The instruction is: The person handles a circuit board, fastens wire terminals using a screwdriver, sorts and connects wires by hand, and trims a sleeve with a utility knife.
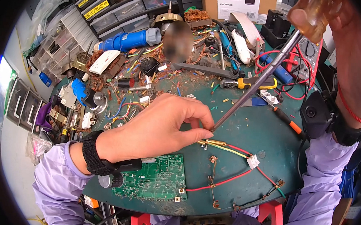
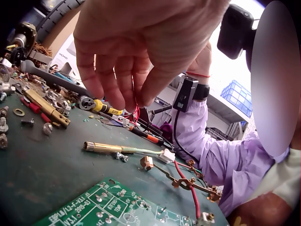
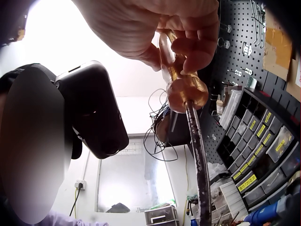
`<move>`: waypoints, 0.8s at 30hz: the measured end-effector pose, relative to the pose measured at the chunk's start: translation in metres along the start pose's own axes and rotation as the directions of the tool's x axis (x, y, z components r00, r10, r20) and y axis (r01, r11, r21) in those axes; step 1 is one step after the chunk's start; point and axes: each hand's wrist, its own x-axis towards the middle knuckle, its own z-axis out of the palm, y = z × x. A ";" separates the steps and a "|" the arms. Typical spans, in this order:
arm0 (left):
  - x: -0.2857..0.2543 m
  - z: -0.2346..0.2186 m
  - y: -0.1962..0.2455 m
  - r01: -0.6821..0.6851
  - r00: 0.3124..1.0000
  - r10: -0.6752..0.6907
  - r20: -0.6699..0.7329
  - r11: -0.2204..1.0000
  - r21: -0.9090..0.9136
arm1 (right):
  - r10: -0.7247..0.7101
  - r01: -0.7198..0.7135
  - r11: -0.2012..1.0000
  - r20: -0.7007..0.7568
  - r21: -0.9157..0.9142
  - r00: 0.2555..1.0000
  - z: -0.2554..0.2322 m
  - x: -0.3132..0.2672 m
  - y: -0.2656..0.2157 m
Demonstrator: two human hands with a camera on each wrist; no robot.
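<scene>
High at the right of the head view, my right hand [image 1: 340, 19] grips the amber handle of a long screwdriver [image 1: 256, 82]. Its handle [image 3: 188, 96] sits among the curled fingers in the right wrist view. The dark shaft slants down to my left hand [image 1: 163, 119], whose thumb and forefinger pinch at its tip; whether a small part is between them I cannot tell. Just beneath the left hand [image 2: 146, 52] lie brass pins [image 1: 217, 142] with wires running to a white connector [image 1: 253, 161]. A green circuit board [image 1: 155, 179] lies under the left wrist.
Copper contact strips [image 1: 213, 185] lie near the front edge beside red wires. Behind are a yellow-black ratchet handle [image 1: 258, 83], an orange-black screwdriver [image 1: 288, 121], a multimeter [image 1: 308, 52], a blue cylindrical tool [image 1: 125, 41] and heaped wire scraps. Drawer units [image 1: 125, 10] stand at the back left.
</scene>
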 end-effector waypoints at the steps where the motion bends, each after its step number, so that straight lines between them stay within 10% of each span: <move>1: 0.001 0.001 -0.001 -0.019 1.000 0.019 0.009 0.999 0.038 | 0.002 -0.002 1.000 0.001 0.001 1.000 0.008 -0.001 -0.003; 24: 0.004 0.021 -0.005 -0.084 0.990 0.034 0.137 0.923 0.376 | 0.012 -0.013 1.000 0.035 0.011 0.999 0.012 -0.012 -0.007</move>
